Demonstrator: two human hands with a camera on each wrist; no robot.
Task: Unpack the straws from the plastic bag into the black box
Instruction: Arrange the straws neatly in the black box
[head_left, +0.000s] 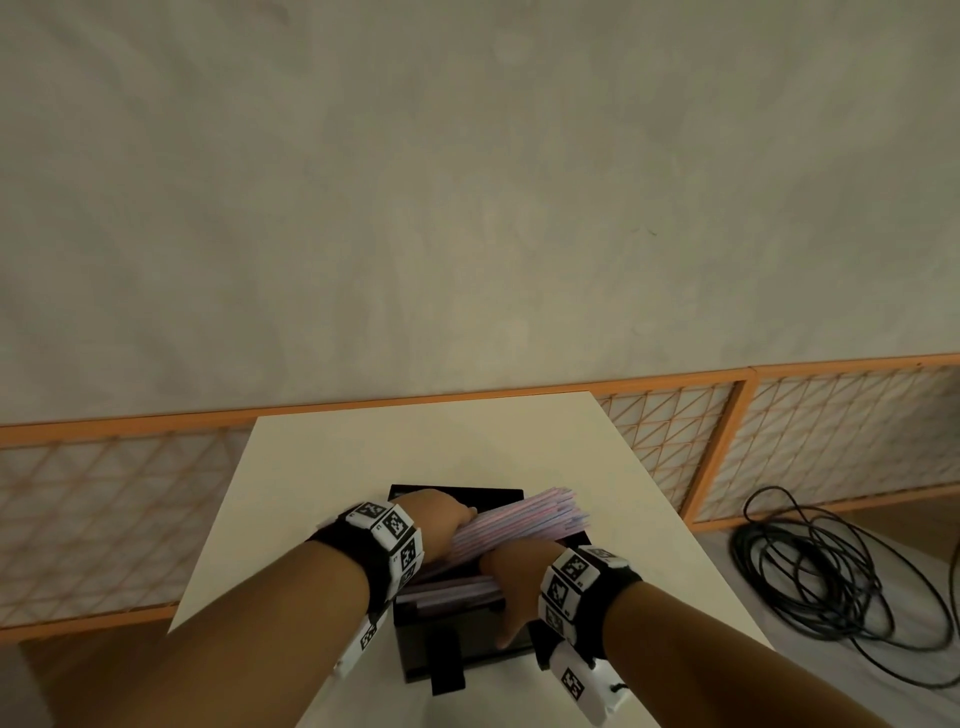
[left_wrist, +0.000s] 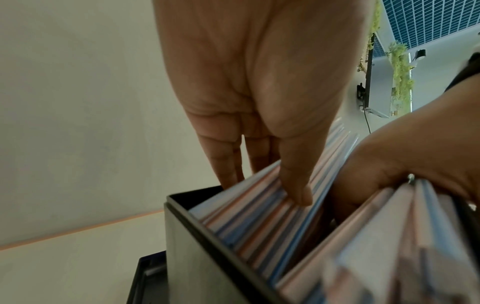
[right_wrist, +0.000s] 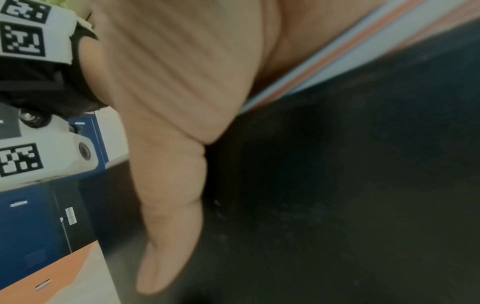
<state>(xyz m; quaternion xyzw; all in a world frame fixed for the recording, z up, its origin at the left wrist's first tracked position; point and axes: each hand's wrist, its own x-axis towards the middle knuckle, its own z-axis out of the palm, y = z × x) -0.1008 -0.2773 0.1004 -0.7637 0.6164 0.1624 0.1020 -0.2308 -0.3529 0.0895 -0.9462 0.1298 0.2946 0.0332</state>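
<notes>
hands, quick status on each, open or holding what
Left hand: grips the straws, thumb over, fingers behind.
Right hand: curled round the straws over the black box.

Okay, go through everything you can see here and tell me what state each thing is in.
black box: open, upright, partly filled with straws.
straws: bundle, tilted, one end in the box, the other sticking out over its rim.
left hand: holds the bundle between thumb and fingers.
right hand: grips the bundle, thumb down the box's outer wall.
cable: coiled on the floor.
</notes>
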